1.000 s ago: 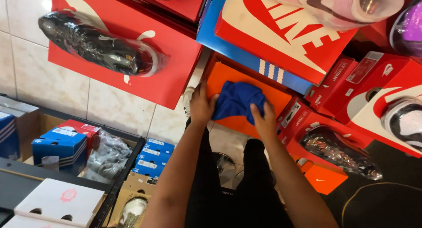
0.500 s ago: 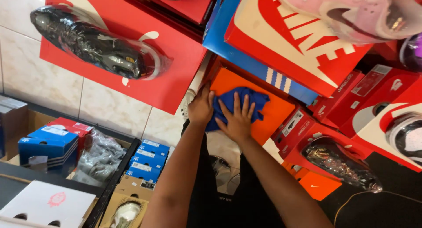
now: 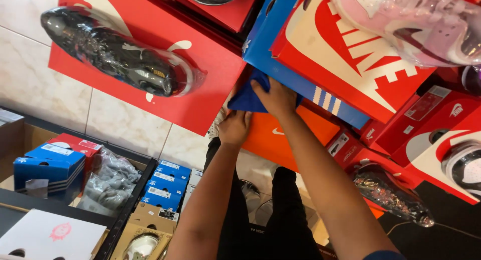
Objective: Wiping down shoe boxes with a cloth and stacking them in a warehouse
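My right hand presses a blue cloth against the upper edge of an orange shoe box, where it meets a blue shoe box above. Just below the cloth, my left hand grips the orange box's left edge. The cloth is partly hidden under my right hand and the blue box.
A large red box carries a black plastic-wrapped shoe. A red and white box holds a wrapped pink shoe. More red boxes and wrapped shoes stack at the right. Blue boxes and a white box lie below left.
My right hand has slid the blue cloth from the middle of the orange box up to its top edge under the blue box. My left hand has stayed at the box's left side.
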